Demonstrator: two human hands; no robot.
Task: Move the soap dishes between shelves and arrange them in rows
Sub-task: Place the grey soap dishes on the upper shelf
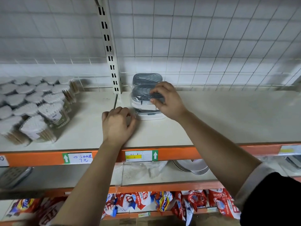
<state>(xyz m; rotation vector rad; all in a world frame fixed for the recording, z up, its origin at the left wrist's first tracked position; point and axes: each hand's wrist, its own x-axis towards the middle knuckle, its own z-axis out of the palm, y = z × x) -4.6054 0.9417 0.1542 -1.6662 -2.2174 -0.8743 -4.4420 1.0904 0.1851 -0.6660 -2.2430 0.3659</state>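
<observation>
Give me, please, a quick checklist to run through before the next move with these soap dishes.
1. Right hand grips the top soap dish: ok, fingers curled over its grey lid.
2. Left hand steadies the front stack: cannot tell; it rests beside the base, contact blurred.
3. Rear soap dish lines up behind the front stack: ok.
4. Shelf has room rightwards for a row: ok, bare there.
5. Cotton swab packs are clear of the stack: ok, left of the upright post.

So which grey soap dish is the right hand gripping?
The nearer soap dish, atop the front stack, under the right hand; the rear dish is untouched.
</observation>
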